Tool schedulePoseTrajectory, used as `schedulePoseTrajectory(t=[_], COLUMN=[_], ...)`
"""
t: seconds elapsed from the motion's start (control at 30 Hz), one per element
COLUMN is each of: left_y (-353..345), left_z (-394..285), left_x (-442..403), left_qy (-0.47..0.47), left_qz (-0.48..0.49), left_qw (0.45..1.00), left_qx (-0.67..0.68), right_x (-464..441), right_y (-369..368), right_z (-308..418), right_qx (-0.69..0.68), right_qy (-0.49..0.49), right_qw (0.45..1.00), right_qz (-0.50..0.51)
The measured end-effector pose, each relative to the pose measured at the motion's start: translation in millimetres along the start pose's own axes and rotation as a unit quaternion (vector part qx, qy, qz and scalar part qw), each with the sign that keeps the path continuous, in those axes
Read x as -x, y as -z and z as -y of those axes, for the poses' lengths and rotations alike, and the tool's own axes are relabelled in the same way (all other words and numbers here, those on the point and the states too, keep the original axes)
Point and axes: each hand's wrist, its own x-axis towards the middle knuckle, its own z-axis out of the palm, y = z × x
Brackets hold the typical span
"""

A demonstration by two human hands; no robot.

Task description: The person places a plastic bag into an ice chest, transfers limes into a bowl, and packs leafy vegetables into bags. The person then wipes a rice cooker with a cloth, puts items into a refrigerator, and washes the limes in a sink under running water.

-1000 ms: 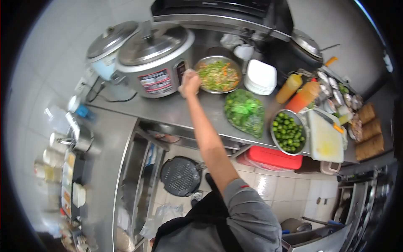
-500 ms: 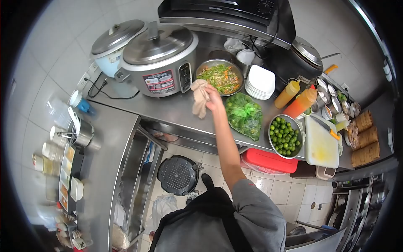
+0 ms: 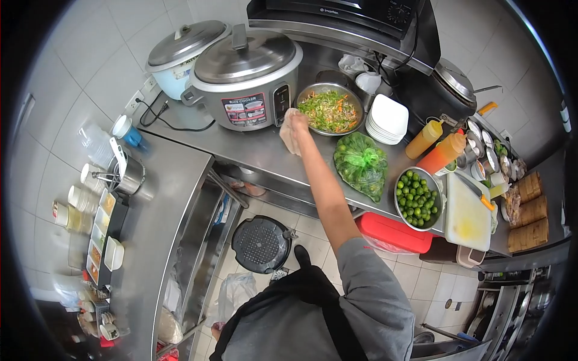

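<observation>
My right hand [image 3: 299, 124] is closed on a beige cloth [image 3: 289, 137] at the counter, with the arm stretched forward. The cloth is close beside the front right of a grey rice cooker [image 3: 247, 84] with a steel lid; whether it touches the cooker I cannot tell. Just right of the hand is a steel bowl [image 3: 332, 130] of chopped green and orange vegetables. A knotted green plastic bag [image 3: 361, 162] of greens lies right of the forearm. Low in the view, a small patch that looks like my left hand [image 3: 216, 330] shows beside the apron, its fingers indistinct.
White plates [image 3: 386, 120] are stacked behind the bag. Sauce bottles [image 3: 442, 153], a bowl of green limes [image 3: 416, 200] and a cutting board [image 3: 468, 213] with a knife [image 3: 478, 194] stand to the right. A side counter [image 3: 141, 240] runs along the left. A black stool [image 3: 260, 243] stands on the floor.
My right hand has moved left and forward with the cloth, closer to the rice cooker's control panel. The whole view has shifted slightly, so the counter things appear farther right.
</observation>
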Motion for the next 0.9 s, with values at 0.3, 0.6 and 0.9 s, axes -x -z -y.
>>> schedulePoseTrajectory(t=[0.3, 0.6, 0.9], left_y=[-12.2, -22.5, -26.8], left_z=[-6.4, -9.9, -9.9], left_x=[29.5, 38.1, 35.1], left_qy=[0.058, 0.08, 0.087], left_qz=[-0.012, -0.016, -0.013], left_qw=[0.998, 0.996, 0.996], left_qx=[-0.019, -0.023, -0.022], right_x=[6.0, 34.5, -0.5], right_y=[-29.8, -33.0, -8.2], right_z=[10.5, 51.6, 63.5], right_qx=[0.017, -0.012, -0.274], right_qy=[0.041, 0.169, 0.076], right_qw=[0.996, 0.984, 0.93], right_qz=[-0.082, -0.057, 0.234])
